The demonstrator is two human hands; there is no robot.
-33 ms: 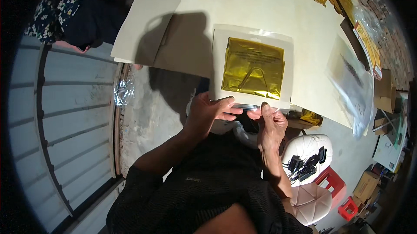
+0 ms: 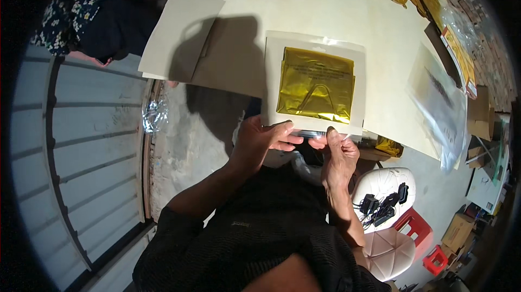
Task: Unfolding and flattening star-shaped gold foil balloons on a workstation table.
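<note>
Packet [image 2: 315,83]: clear glossy plastic sleeve w/ matt white card backing, shiny gold foil inside, creased. Table [image 2: 336,10]: smooth pale top, slight sheen. Card sheet [image 2: 182,34]: matt, cream paper. Clear bags [image 2: 442,102]: thin glossy film. Floor [image 2: 190,135]: rough bare concrete. Stool [image 2: 380,183]: white padded, smooth leather-like. Shirt [image 2: 255,238]: dark matt knit cloth.

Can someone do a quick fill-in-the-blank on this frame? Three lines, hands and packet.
1. Both hands grip the clear packet by its ____ edge.
2. The folded sheet inside the packet is ____ in colour.
3. The left hand and right hand hold it above a ____ table.

Missing words: bottom; gold; white
</note>
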